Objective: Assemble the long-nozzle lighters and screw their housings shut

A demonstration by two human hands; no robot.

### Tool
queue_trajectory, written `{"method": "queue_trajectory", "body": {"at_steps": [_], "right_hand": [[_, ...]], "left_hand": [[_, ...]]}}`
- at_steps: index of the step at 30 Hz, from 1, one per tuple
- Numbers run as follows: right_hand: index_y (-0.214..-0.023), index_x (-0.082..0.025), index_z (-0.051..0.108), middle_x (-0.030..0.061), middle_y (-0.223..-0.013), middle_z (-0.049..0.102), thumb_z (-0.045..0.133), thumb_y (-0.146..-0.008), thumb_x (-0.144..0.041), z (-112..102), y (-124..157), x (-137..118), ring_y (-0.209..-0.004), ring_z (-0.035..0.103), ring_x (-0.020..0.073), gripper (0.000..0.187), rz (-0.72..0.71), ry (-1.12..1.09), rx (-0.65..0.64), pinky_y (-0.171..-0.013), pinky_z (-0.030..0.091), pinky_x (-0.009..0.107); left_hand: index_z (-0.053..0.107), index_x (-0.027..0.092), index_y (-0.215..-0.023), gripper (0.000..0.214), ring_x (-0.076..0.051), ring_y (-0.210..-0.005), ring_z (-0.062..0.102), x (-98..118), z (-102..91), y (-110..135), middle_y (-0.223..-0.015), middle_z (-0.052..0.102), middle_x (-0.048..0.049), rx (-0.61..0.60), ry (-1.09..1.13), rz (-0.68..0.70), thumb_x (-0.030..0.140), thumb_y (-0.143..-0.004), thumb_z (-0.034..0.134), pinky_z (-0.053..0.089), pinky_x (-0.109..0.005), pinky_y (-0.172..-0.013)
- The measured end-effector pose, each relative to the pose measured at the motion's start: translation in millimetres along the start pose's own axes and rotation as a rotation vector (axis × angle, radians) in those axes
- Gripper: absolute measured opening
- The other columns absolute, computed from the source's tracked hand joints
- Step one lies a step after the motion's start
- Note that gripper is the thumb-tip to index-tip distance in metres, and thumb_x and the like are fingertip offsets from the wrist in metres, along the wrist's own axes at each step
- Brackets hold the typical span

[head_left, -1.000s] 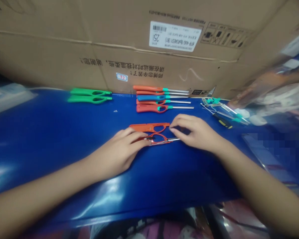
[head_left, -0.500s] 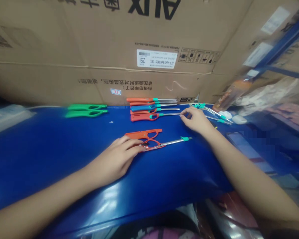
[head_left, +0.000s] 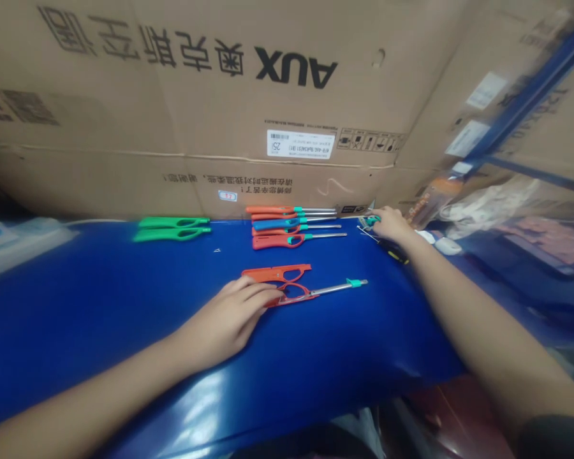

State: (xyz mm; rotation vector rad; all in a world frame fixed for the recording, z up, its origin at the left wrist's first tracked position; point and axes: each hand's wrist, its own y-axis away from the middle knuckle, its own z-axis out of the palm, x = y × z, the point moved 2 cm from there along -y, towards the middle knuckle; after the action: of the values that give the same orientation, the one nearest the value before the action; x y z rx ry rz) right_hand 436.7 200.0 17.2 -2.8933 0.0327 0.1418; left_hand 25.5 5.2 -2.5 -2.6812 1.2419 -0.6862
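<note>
My left hand (head_left: 236, 312) is closed on the handle end of an orange-red gas lighter half (head_left: 294, 294) lying on the blue table. A thin metal tube (head_left: 332, 290) extends right from that lighter, with a small green piece (head_left: 353, 283) near its tip. Just behind it lies a loose orange handle shell (head_left: 275, 273). My right hand (head_left: 393, 224) is at the back right, over a small pile of green parts (head_left: 370, 220) and thin metal rods. Its fingertips are blurred and partly hidden, so any grip there does not show.
Several lighters (head_left: 277, 241) with red, orange and blue handles lie stacked against the cardboard box (head_left: 196, 115). Green handle shells (head_left: 172, 234) lie to their left. A bottle (head_left: 433, 201) and white round items (head_left: 447, 246) stand at the right, near a dark tool with yellow (head_left: 398, 256).
My right hand has moved back and right, from beside the lighter tips onto the pile of green parts. My left hand keeps its hold. The view has tilted up slightly.
</note>
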Motion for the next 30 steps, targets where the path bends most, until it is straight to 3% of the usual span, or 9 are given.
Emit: {"method": "queue_trajectory", "body": {"at_steps": [3, 7, 19, 30], "right_hand": [[-0.128, -0.020, 0.062, 0.0096, -0.132, 0.062, 0.061, -0.099, -0.038, 0.0, -14.7, 1.9, -0.111, 0.065, 0.0216, 0.034, 0.029, 0.077, -0.157, -0.094, 0.057, 0.043], [-0.129, -0.019, 0.061, 0.0100, -0.131, 0.062, 0.062, -0.099, -0.037, 1.7, -24.2, 1.5, -0.111, 0.065, 0.0227, 0.035, 0.044, 0.118, -0.236, -0.093, 0.057, 0.044], [-0.129, -0.018, 0.061, 0.0104, -0.131, 0.063, 0.062, -0.099, -0.038, 6.8, -23.9, 7.8, -0.111, 0.065, 0.0229, 0.036, -0.009, 0.072, -0.189, -0.093, 0.057, 0.045], [-0.128, -0.020, 0.062, 0.0097, -0.131, 0.062, 0.063, -0.098, -0.038, 2.8, -20.7, 6.0, -0.111, 0.065, 0.0230, 0.035, 0.105, -0.037, -0.207, -0.093, 0.057, 0.043]], "left_hand": [[0.057, 0.025, -0.137, 0.037, -0.024, -0.122, 0.057, 0.4, -0.9, -1.2, -0.136, 0.066, -0.0066, -0.009, 0.011, -0.006, 0.016, -0.104, 0.043, 0.049, -0.045, -0.103], [0.055, 0.028, -0.137, 0.038, -0.025, -0.122, 0.056, 1.0, -1.4, -0.8, -0.138, 0.065, -0.0043, -0.033, 0.009, -0.025, 0.016, -0.104, 0.042, 0.048, -0.045, -0.103], [0.054, 0.027, -0.137, 0.041, -0.025, -0.123, 0.056, 0.1, -0.5, -0.4, -0.136, 0.065, -0.0053, -0.030, 0.043, -0.038, 0.013, -0.100, 0.044, 0.046, -0.044, -0.102], [0.054, 0.028, -0.137, 0.041, -0.024, -0.123, 0.056, 1.9, -1.7, -1.0, -0.136, 0.065, -0.0035, -0.042, 0.038, -0.038, 0.013, -0.101, 0.043, 0.046, -0.044, -0.102]]}}
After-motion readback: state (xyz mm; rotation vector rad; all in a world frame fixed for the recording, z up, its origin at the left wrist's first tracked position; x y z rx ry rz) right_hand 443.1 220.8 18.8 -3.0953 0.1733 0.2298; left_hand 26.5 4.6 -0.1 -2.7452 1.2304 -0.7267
